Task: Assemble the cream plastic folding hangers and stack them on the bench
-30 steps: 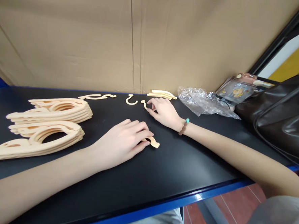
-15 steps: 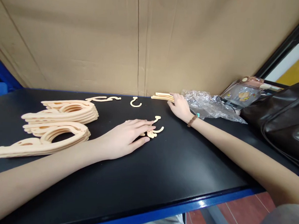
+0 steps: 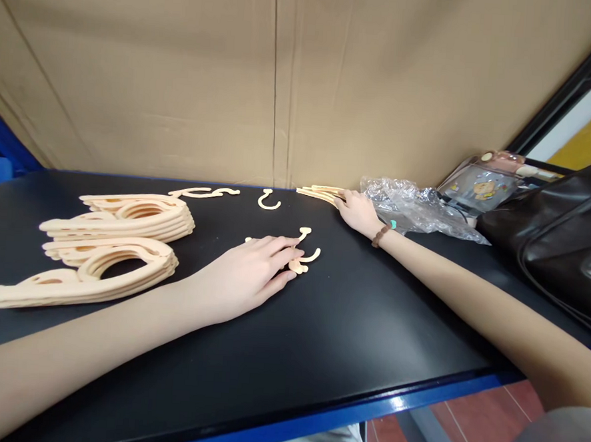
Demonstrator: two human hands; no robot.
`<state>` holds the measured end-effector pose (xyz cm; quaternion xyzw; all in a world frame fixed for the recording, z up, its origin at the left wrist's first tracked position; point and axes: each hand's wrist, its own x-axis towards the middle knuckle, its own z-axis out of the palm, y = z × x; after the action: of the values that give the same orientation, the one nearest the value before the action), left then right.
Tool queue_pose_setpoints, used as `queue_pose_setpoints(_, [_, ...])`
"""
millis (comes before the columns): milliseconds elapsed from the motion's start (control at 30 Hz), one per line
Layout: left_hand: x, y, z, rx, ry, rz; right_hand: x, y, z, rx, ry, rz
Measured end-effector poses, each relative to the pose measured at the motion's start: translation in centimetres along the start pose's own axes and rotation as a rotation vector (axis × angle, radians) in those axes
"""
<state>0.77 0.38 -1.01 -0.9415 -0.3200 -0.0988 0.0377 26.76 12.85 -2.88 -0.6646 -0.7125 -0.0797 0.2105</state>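
Observation:
My left hand [image 3: 249, 271] lies palm down at the middle of the black table [image 3: 347, 351], its fingers and thumb closed around a small cluster of cream plastic hooks [image 3: 300, 268]. Much of the cluster is hidden beneath the palm; curved ends stick out past the fingertips. Farther back, my right hand [image 3: 359, 211] grips the near ends of a few thin cream plastic strips [image 3: 317, 190], which look like hanger arms. A single loose hook [image 3: 267, 200] rests behind my left hand. Left of it are two folded-hanger stacks, a rear one [image 3: 120, 217] and a front one [image 3: 86, 281].
Another cream hanger piece [image 3: 204, 193] lies behind the stacks. Crumpled clear plastic wrap [image 3: 406, 204] sits beside my right hand, with a clear decorated pouch [image 3: 482, 186] and a dark leather bag [image 3: 565, 237] farther right. A cardboard wall [image 3: 184, 81] closes off the back.
The strips by my right hand have spread into a slight fan. The hooks under my left hand have shifted a little left, and a small end now shows behind that hand.

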Motion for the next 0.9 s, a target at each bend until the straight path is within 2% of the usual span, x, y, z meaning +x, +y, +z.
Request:
queue_pose_setpoints(333, [-0.27, 0.20, -0.23, -0.006, -0.013, -0.005, -0.36, -0.17, -0.14, -0.003, 0.023, -0.109])
queue_pose_setpoints(533, [-0.13, 0.25, -0.26, -0.002, -0.010, -0.008, -0.27, 0.08, 0.16, 0.026, 0.029, -0.242])
queue_pose_setpoints(900, [-0.15, 0.12, 0.02, -0.003, 0.002, -0.002, -0.58, -0.78, -0.69, 0.082, 0.079, -0.392])
